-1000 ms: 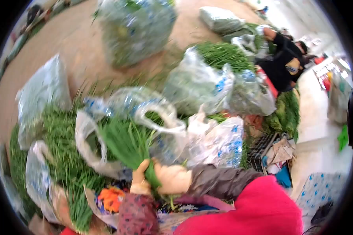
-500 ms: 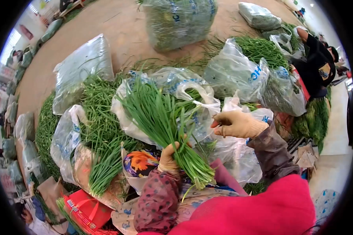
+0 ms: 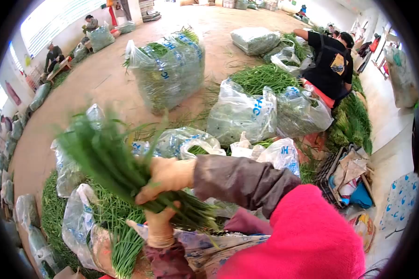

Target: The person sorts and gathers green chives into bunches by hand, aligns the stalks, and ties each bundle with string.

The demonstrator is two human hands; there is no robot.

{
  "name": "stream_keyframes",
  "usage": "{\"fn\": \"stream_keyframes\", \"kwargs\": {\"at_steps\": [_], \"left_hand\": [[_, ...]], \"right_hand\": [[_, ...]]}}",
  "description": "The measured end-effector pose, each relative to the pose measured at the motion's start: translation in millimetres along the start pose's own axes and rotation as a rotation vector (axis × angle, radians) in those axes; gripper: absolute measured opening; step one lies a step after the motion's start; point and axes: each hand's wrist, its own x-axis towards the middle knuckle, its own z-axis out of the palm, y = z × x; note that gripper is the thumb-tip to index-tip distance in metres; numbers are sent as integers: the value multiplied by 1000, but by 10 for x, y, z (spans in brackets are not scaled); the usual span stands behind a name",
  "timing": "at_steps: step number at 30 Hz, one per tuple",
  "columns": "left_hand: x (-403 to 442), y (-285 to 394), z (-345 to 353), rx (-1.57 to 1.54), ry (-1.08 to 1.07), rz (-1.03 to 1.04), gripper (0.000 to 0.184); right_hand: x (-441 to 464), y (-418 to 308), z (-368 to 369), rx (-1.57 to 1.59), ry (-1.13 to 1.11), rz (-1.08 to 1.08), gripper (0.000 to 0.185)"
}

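Head view. The bunch of long green leaves (image 3: 102, 158) lies left of the frame's centre, leafy ends toward the upper left and heavily blurred, stem ends (image 3: 195, 211) toward the lower right. The right hand (image 3: 168, 176), gloved, has its fingers clamped round the bunch near mid-length. The left hand (image 3: 160, 227), also gloved, touches the underside of the stems just below; most of its fingers are hidden, so whether they are closed cannot be told.

Change noted: half a second ago the right hand was apart from the bunch, which only the left hand held. Both hands are now on it. In judgement, the right hand has control, and the blur suggests the bunch is being swung or turned in handling rather than held at rest.

Surroundings: at lower left, a heap of loose greens (image 3: 51, 214) adjoins a clear plastic bag (image 3: 74, 228). Open bags with blue lettering (image 3: 239, 116) stand right of centre. A filled bag (image 3: 167, 79) stands at upper centre. A co-worker in a dark top (image 3: 328, 60) is at upper right.
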Motion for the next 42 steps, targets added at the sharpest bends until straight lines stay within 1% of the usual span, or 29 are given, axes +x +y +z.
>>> {"fn": "stream_keyframes", "kwargs": {"at_steps": [1, 3, 5, 7, 8, 10, 11, 12, 13, 15, 16, 17, 19, 21, 22, 23, 25, 26, 27, 28, 30, 32, 33, 34, 35, 37, 39, 41, 42], "left_hand": [[-26, 182, -83, 36, 59, 20, 57], [-73, 440, -490, 211, 0, 207, 55], [-331, 834, -732, 264, 106, 229, 54], [-681, 984, -1060, 263, 312, 383, 56], [-915, 1127, -1209, 273, 328, 389, 56], [-1342, 1373, -1406, 1140, 209, 396, 30], [-1502, 1269, -1378, 1213, 418, 506, 24], [-1621, 1188, -1349, 1112, 562, 478, 24], [-1691, 1106, -1369, 993, 664, 431, 24], [-1808, 927, -1407, 841, 829, 378, 24], [-1848, 845, -1445, 810, 889, 358, 24], [-1894, 766, -1474, 787, 936, 341, 24], [-1997, 637, -1523, 755, 1016, 317, 24], [-2086, 500, -1544, 736, 1084, 292, 24], [-2142, 445, -1553, 732, 1110, 283, 24], [-2189, 400, -1561, 724, 1131, 279, 24], [-2239, 336, -1578, 699, 1166, 262, 24], [-2278, 304, -1587, 690, 1182, 253, 24], [-2319, 279, -1600, 679, 1196, 243, 24], [-2326, 269, -1615, 673, 1205, 237, 24], [-2307, 251, -1650, 669, 1221, 230, 24], [-2277, 247, -1661, 659, 1233, 236, 24], [-2237, 245, -1659, 654, 1237, 239, 24], [-2247, 260, -1652, 653, 1243, 239, 25], [-2202, 248, -1631, 652, 1249, 242, 25], [-2210, 255, -1587, 649, 1265, 251, 25], [-2249, 246, -1511, 641, 1293, 268, 25], [-2352, 250, -1378, 645, 1344, 276, 25], [-2471, 228, -1296, 632, 1347, 262, 25]], "right_hand": [[172, -29, 173, 60, 46, -214, 72], [386, -359, 449, -32, 7, -279, 67], [580, -557, 786, -190, -12, -409, 57], [666, -756, 1120, -174, -94, -495, 49], [732, -712, 1306, -160, -156, -523, 58], [864, -621, 1678, -127, -286, -572, 76], [882, -525, 1871, -99, -304, -618, 93], [832, -472, 1989, -50, -283, -673, 96], [852, -472, 2089, -72, -454, -541, 101], [889, -130, 2425, -59, -452, -641, 107], [907, -55, 2538, -101, -574, -574, 112], [991, 247, 2828, -177, -556, -638, 112], [998, 449, 2949, -140, -788, -466, 108], [1123, 1154, 3493, -153, -715, -539, 99], [1127, 1132, 3502, -405, -817, -392, 105], [1112, 1154, 3554, -399, -832, -391, 105], [1088, 1142, 3569, -618, -993, -169, 107], [1033, 1143, 3449, -451, -860, -136, 108], [1014, 1037, 3417, -451, -875, -125, 108], [1002, 928, 3402, -438, -860, -252, 107], [971, 925, 3533, -420, -832, -378, 107], [810, 1102, 4063, -567, -443, -600, 71], [771, 1141, 4189, -633, -242, -703, 55], [736, 859, 3846, -532, -474, -665, 36], [721, 691, 3719, -528, -474, -665, 36], [686, 503, 3574, -265, -617, 86, 33], [595, 485, 3546, -127, -378, -56, 40], [761, 349, 3487, -172, -655, -1, 46], [696, 446, 3512, -209, -640, -66, 49]]}}
